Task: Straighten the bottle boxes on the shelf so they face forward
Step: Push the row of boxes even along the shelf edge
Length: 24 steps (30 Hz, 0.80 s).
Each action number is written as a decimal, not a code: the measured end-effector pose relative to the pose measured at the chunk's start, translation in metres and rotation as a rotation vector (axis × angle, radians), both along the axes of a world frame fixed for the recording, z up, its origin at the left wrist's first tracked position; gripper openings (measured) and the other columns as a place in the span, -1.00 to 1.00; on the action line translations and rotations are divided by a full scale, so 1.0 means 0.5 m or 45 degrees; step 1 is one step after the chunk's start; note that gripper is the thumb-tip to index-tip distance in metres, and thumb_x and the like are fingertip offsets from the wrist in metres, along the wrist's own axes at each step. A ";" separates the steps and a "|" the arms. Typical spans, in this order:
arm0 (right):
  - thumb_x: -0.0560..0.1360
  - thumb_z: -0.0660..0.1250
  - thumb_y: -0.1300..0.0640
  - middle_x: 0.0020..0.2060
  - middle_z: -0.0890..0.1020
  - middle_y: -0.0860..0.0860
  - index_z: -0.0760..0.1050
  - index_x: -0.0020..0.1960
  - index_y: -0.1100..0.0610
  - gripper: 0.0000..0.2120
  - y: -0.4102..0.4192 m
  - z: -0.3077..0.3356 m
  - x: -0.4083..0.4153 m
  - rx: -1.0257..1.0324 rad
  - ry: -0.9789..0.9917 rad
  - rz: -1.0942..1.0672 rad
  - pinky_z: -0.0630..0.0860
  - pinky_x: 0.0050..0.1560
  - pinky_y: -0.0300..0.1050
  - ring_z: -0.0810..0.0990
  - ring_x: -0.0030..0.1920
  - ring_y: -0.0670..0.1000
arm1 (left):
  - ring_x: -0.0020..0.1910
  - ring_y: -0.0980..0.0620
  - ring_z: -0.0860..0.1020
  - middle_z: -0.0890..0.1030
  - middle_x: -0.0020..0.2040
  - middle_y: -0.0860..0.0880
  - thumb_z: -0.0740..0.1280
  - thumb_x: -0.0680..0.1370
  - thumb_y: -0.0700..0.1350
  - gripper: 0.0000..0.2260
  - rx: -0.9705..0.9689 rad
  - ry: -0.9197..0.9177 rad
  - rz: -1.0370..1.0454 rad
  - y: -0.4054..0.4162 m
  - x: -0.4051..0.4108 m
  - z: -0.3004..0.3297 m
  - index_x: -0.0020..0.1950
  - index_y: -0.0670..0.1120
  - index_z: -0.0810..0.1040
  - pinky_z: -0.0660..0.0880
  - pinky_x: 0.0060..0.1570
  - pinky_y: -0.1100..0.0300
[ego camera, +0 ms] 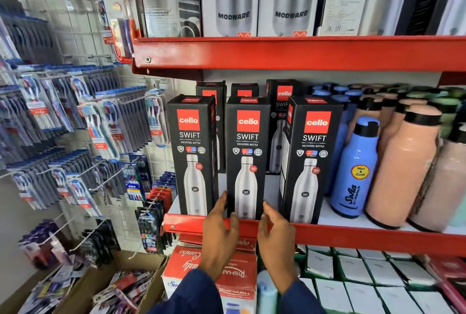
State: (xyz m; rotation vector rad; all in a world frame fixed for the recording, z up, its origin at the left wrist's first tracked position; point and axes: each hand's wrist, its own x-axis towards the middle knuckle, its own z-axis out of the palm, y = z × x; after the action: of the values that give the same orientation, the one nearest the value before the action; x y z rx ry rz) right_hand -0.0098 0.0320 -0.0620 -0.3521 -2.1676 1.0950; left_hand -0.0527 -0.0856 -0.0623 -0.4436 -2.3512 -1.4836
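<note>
The person is standing in front of the red shelf (353, 236), and both hands are reaching to the middle box (247, 160) of the three black bottle boxes in the near row. The left hand (220, 225) is touching the lower left edge of this box with open fingers, and the right hand (276, 228) is lying open just beside its lower right edge; I cannot tell if it is touching. Neither hand is closing around the box.

The middle box and the left box (193, 154) are already showing their fronts straight to the aisle. The right box (311, 160) is turning a little, because its left side panel is visible. Behind, more black boxes (283, 102) are standing in the far row, mostly hidden. So the work seems more than half done; the right box probably needs a small turn.
</note>
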 end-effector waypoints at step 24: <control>0.46 0.36 0.32 -0.27 0.70 -0.07 0.63 -0.11 0.03 -0.79 0.179 -0.006 0.094 -0.398 0.450 -0.205 0.52 -0.22 -0.42 0.66 -0.22 -0.04 | 0.06 0.24 0.59 0.63 0.03 0.13 0.37 0.50 -0.29 -0.66 0.212 0.288 0.147 0.093 0.085 0.018 0.15 0.10 0.57 0.50 0.06 0.45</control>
State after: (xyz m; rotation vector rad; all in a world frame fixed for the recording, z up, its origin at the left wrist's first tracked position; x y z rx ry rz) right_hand 0.0370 0.1215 -0.0651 -0.4286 -1.6340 1.2967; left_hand -0.0099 -0.0391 -0.0533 -0.4032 -2.0267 -1.4775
